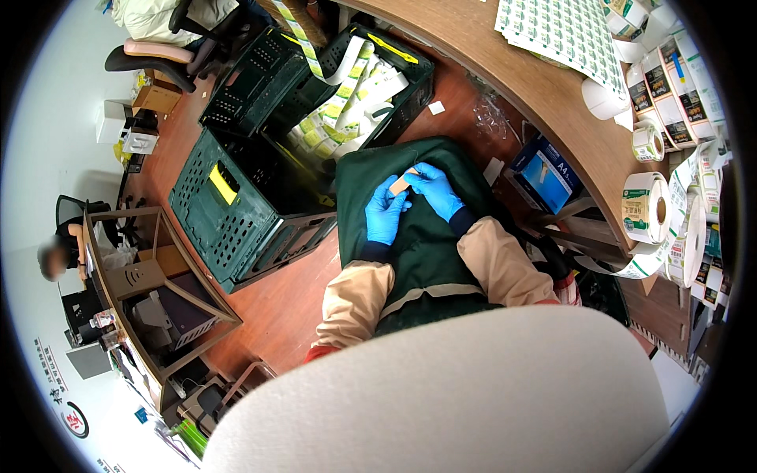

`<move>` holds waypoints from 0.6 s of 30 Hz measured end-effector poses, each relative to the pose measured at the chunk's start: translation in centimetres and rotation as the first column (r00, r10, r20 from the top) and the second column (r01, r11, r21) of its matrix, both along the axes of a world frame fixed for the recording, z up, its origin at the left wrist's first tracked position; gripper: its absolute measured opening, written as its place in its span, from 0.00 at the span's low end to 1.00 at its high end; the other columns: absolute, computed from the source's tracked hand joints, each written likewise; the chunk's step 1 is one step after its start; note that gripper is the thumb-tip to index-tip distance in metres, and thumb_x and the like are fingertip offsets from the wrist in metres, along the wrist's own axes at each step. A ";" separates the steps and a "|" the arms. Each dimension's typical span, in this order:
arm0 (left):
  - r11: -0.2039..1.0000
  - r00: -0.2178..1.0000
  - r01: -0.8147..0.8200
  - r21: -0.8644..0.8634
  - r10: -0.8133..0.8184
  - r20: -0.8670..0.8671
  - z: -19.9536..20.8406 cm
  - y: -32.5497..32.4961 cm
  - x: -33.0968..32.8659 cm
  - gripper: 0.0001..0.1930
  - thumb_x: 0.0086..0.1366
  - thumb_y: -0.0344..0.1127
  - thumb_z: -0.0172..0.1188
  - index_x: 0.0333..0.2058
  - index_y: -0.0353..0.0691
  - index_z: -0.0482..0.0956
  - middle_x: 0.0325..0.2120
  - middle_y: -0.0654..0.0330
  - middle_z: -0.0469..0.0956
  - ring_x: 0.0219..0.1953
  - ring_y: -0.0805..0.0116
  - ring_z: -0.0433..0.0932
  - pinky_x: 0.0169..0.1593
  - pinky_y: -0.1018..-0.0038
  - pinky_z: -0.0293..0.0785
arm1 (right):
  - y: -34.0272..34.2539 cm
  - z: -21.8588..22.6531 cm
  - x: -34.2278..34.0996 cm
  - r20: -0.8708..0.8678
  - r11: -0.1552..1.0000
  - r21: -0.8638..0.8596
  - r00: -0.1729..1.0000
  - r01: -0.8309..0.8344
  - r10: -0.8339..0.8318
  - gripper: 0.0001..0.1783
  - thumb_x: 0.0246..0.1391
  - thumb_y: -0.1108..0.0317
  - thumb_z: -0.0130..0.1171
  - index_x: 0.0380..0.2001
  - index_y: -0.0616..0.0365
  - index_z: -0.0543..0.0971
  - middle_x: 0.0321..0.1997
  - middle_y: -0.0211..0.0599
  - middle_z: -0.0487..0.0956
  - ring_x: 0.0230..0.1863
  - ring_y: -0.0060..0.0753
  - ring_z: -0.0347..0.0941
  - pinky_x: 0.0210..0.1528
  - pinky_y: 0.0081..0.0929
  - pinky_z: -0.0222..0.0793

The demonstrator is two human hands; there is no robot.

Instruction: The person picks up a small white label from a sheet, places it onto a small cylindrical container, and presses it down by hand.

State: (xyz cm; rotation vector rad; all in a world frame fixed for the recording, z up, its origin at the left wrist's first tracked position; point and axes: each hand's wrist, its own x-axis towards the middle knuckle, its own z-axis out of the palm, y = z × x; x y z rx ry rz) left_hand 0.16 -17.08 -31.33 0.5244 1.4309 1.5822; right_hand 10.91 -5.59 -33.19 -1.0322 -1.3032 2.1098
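Observation:
Above my lap, covered by a dark green apron [430,252], my two blue-gloved hands meet around a small, flat tan piece [400,185], whose exact kind I cannot make out. The fingers of my left hand [385,213] are closed at its lower left end. My right hand [438,192] pinches the upper right end between thumb and fingers. Beyond my knees, a green crate [418,87] holds a tangled heap of printed label strip [339,122]. One strip hangs down into it from above.
A second green crate [229,205] stands at the left. To my right curves a wooden table [544,94] with label sheets [564,35] and label rolls [645,209]. Under it sits a blue paper box [544,173]. Another person [67,248] is at a far-left desk.

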 end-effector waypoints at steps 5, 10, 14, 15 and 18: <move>1.000 1.000 -0.006 0.016 0.006 0.004 -1.1 -0.3 -0.3 0.20 0.65 0.21 0.56 0.56 0.33 0.71 0.40 0.54 0.80 0.32 0.72 0.80 0.38 0.79 0.78 | 0.1 1.1 0.0 -0.025 0.996 -0.092 1.000 -0.013 0.011 0.12 0.59 0.68 0.60 0.45 0.61 0.78 0.38 0.28 0.77 0.36 0.18 0.71 0.39 0.18 0.69; 0.999 0.999 -0.027 0.021 0.026 0.031 -0.3 -0.2 0.0 0.19 0.65 0.21 0.56 0.55 0.32 0.73 0.37 0.55 0.81 0.32 0.72 0.80 0.39 0.78 0.78 | 0.2 1.5 0.0 -0.046 0.992 -0.127 0.999 -0.026 0.020 0.12 0.59 0.68 0.59 0.44 0.61 0.78 0.36 0.28 0.77 0.33 0.17 0.71 0.38 0.17 0.69; 0.999 0.998 -0.035 0.021 0.033 0.058 0.2 -0.2 0.0 0.17 0.65 0.22 0.56 0.54 0.31 0.74 0.35 0.56 0.82 0.32 0.72 0.80 0.39 0.78 0.79 | 0.2 1.5 0.1 -0.064 0.989 -0.141 0.997 -0.048 0.039 0.12 0.59 0.69 0.59 0.45 0.62 0.78 0.36 0.28 0.77 0.34 0.17 0.71 0.38 0.16 0.69; 0.999 0.997 -0.038 0.027 0.036 0.073 0.2 -0.2 0.0 0.17 0.65 0.22 0.57 0.53 0.31 0.74 0.35 0.56 0.82 0.32 0.72 0.80 0.39 0.78 0.79 | 0.2 1.5 0.1 -0.072 0.988 -0.144 0.996 -0.058 0.048 0.12 0.59 0.69 0.59 0.45 0.62 0.78 0.36 0.28 0.77 0.34 0.17 0.71 0.38 0.16 0.70; 0.998 0.995 -0.042 0.036 0.038 0.094 -0.1 -0.3 -0.1 0.17 0.65 0.22 0.57 0.53 0.30 0.75 0.36 0.55 0.82 0.32 0.72 0.80 0.39 0.78 0.79 | 0.0 1.4 0.3 -0.113 0.991 -0.082 0.989 -0.102 0.093 0.14 0.59 0.69 0.60 0.46 0.64 0.77 0.37 0.29 0.77 0.36 0.17 0.71 0.40 0.16 0.70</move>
